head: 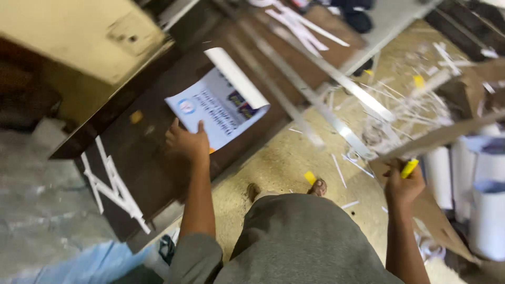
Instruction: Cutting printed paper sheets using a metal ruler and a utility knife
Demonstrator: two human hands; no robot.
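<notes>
Printed sheet (218, 108): on dark table (142, 158), far edge curled up, at 12 o'clock from left hand
Left hand (185, 143): flat, fingers spread, pressing sheet's near corner
Right hand (404, 184): fist closed round yellow cutter (408, 168), at 3 o'clock from sheet, well apart
Metal ruler (336, 79): across table, 2 o'clock from sheet
White offcuts (113, 186): on table, 8 o'clock
Paper rolls (486, 189): far right, on floor

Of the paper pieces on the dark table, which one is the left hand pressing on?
The left hand presses the printed sheet with its curled white edge. The thin white strips lie apart near the table's corner, untouched.
</notes>
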